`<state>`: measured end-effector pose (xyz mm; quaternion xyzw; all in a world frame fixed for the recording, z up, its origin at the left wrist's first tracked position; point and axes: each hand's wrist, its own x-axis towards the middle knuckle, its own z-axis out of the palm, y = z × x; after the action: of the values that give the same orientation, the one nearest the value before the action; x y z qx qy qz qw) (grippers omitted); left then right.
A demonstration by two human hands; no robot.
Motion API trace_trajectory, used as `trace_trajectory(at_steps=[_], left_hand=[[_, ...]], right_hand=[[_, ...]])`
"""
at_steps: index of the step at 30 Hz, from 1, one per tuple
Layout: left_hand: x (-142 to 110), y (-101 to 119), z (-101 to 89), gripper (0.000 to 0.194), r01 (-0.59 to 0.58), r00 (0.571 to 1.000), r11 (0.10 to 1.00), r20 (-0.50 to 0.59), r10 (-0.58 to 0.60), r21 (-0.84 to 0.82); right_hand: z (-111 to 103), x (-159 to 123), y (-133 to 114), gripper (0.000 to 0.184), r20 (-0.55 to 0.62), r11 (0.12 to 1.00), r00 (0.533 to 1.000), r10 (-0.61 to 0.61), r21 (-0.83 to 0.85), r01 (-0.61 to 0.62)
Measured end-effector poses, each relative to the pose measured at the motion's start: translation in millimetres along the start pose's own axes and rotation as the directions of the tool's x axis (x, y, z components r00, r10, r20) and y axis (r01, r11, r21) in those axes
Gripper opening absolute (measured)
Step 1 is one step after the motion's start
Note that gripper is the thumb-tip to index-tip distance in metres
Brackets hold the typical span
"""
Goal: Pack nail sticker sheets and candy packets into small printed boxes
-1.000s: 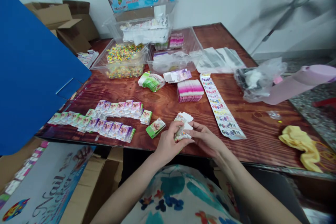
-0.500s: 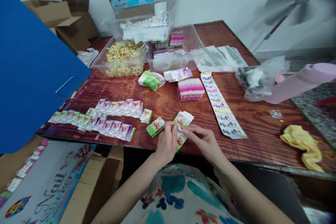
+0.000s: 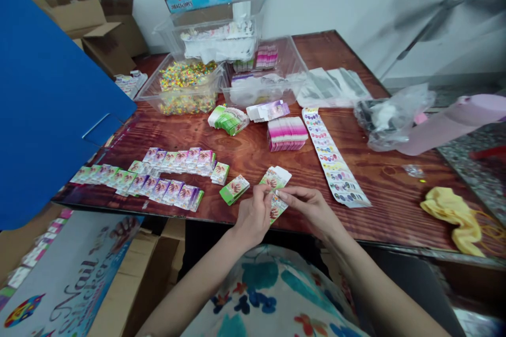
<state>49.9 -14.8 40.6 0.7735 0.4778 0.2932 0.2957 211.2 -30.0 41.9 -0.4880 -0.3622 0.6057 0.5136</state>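
Note:
Near the table's front edge, my left hand (image 3: 255, 213) and my right hand (image 3: 310, 208) meet with thumbs and forefingers pinched together. Whatever lies between the fingertips is too small to make out; a whitish spot shows there. Directly beneath them are flat green-and-white printed small boxes (image 3: 275, 176), partly covered by the fingers. Left of my left hand sits a small stack of green printed boxes (image 3: 234, 189), apart from it. A sheet of nail stickers (image 3: 334, 158) lies to the right of my right hand.
Rows of small printed boxes (image 3: 174, 192) stand at left. Behind are a pink-and-white stack (image 3: 287, 134), green boxes (image 3: 229, 120), and a clear tub of wrapped candies (image 3: 184, 102). At right are a pink bottle (image 3: 446, 126) and a yellow cloth (image 3: 453, 216). A blue panel (image 3: 51, 100) juts in from the left.
My left hand has shifted slightly right, and the fingertips of both hands are now closer together. The boxes on the table stay where they were.

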Motion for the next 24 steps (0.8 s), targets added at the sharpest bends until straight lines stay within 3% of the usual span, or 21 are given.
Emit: trace_trajectory(at_steps=[4, 7, 11, 20, 24], left_hand=[[-0.1, 0.5, 0.5, 0.021, 0.02, 1.0, 0.999, 0.022, -0.019, -0.027], [1.2, 4.0, -0.5, 0.02, 0.09, 0.996, 0.993, 0.017, -0.089, -0.08], [3.3, 7.1, -3.2, 0.016, 0.144, 0.989, 0.974, -0.009, -0.148, -0.173], [-0.9, 6.0, -11.6, 0.016, 0.114, 0.993, 0.962, 0.01, -0.116, -0.246], [-5.7, 5.3, -11.4, 0.015, 0.124, 0.989, 0.956, -0.039, -0.14, -0.267]], right_hand=[[-0.1, 1.1, 2.1, 0.022, -0.013, 1.0, 1.0, -0.011, 0.0, 0.011], [-0.2, 0.6, -0.3, 0.02, 0.009, 0.984, 0.99, -0.139, -0.112, 0.139], [-1.1, -1.5, -4.3, 0.022, 0.152, 0.915, 0.949, -0.278, -0.259, 0.31], [0.9, -6.2, -5.3, 0.027, 0.284, 0.82, 0.881, -0.377, -0.339, 0.46], [7.4, -8.6, -0.8, 0.028, 0.296, 0.836, 0.891, -0.346, -0.333, 0.435]])
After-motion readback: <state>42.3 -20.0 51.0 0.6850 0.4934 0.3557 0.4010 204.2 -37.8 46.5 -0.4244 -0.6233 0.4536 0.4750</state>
